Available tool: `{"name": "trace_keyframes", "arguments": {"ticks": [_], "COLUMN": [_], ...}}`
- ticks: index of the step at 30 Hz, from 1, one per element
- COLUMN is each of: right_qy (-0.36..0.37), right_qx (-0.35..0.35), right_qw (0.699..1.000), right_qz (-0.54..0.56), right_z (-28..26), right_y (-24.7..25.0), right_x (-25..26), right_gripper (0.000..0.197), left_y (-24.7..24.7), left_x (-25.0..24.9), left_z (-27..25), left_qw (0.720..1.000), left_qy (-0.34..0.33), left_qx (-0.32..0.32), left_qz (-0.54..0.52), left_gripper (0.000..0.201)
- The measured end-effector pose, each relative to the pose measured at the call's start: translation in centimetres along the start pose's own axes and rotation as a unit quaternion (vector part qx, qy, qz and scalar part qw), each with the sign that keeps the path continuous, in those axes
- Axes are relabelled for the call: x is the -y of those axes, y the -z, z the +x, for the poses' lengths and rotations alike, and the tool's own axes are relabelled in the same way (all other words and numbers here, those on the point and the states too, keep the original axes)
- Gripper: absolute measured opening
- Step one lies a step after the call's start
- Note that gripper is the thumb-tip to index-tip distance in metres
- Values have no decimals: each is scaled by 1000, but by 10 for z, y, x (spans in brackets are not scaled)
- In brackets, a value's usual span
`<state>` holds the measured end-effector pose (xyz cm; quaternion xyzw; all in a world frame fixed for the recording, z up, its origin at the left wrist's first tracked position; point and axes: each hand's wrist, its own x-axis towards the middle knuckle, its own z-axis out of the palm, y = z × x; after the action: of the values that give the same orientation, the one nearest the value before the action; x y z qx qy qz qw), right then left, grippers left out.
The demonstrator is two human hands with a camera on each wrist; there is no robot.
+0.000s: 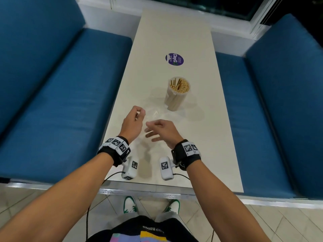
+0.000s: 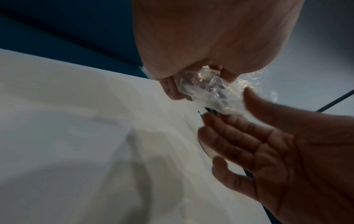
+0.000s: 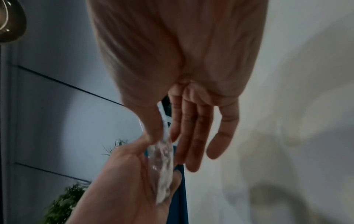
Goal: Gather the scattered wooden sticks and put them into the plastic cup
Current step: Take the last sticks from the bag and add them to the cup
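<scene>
A booth in a café or diner: 2 blue upholstered benches [image 1: 57, 88] face each other across a long pale table [image 1: 174, 37]; a round purple sticker [image 1: 174, 59] sits on the tabletop; a dark window [image 1: 201, 4] closes the far end; pale floor tiles [image 1: 26, 203] lie near.

- Bright, even overhead light in the head view; soft grey shadows on the white table [image 1: 174, 41] beside the cup [image 1: 176, 93].
- Strong wide-angle bending at the edges; dark window [image 1: 201, 4] at top.
- Dim, bluish, motion-smeared wrist views; glinting crumpled clear plastic [image 2: 208, 89].
</scene>
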<state>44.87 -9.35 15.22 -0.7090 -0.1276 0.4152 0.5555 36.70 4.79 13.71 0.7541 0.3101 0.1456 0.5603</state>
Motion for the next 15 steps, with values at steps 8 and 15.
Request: {"name": "trace_keyframes", "arguments": {"ticks": [8, 15], "right_qy": [27, 33], "right_qx": [-24, -11], "right_qw": [999, 999], "right_qz": [26, -33], "right_z": [3, 7], "right_y": [-12, -12], "right_x": [-9, -22], "right_gripper": [20, 38], "left_y": [-9, -13], "left_x": [-9, 5], "left_z": [-7, 2], "left_qw": [999, 983], "left_qy": [21, 127], "left_qx": [-45, -122], "left_qz": [0, 55], "left_gripper": [25, 40]}}
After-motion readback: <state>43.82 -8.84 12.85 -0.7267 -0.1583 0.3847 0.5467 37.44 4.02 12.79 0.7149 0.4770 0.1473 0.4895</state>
